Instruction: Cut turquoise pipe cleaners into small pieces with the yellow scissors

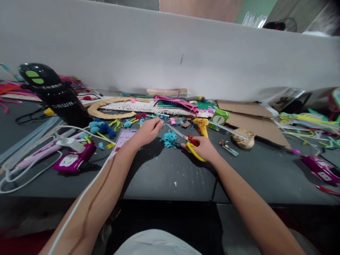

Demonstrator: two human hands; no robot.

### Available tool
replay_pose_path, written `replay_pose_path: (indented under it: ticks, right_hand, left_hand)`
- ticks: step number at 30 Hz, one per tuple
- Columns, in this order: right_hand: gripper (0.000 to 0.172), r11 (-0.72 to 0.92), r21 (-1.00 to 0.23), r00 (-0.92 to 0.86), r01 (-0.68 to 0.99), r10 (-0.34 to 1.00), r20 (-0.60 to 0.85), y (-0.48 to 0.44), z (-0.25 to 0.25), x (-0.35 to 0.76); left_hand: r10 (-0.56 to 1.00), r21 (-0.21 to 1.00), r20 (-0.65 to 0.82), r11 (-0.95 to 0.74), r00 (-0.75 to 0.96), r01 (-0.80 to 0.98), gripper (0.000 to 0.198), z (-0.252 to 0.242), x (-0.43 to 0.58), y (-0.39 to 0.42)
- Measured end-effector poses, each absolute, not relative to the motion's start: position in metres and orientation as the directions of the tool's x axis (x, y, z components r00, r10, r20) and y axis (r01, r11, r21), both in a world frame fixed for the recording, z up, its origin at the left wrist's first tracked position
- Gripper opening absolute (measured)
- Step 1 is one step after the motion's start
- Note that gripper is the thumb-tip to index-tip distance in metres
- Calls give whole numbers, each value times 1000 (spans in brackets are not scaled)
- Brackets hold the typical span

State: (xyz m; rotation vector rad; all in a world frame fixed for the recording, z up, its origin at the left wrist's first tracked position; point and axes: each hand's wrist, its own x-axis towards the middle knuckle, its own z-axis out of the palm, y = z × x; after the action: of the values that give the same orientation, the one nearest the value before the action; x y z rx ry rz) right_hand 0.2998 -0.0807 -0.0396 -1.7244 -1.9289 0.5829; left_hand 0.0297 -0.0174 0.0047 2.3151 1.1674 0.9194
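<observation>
My right hand (pixel 205 148) is closed around the yellow and red handles of a pair of scissors (pixel 186 140), whose blades point left across the dark table (pixel 164 173). A small heap of blue scraps (pixel 169 139) lies just left of the blades. My left hand (pixel 150 130) hovers left of that heap with its fingers pinched together; what they hold, if anything, is too small to name. A phone (pixel 124 137) with a lit screen lies beside my left wrist.
A yellow glue gun (pixel 202 125) and a green box (pixel 220 117) sit behind the scissors. Cardboard sheets (pixel 252 120) lie at right, a cord ring (pixel 110 108) and blue pompoms (pixel 99 126) at left, with a black bottle (pixel 58 94) and white cable (pixel 39 166). A white wall (pixel 170 56) closes the back.
</observation>
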Motion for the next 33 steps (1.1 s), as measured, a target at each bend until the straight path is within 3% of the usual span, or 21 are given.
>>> replay_pose_path:
  ticks: [33]
  right_hand:
    - [53, 127, -612, -115, 780, 992, 59, -81, -33, 298]
  left_hand:
    - [802, 574, 394, -597, 450, 561, 36, 3, 30, -17]
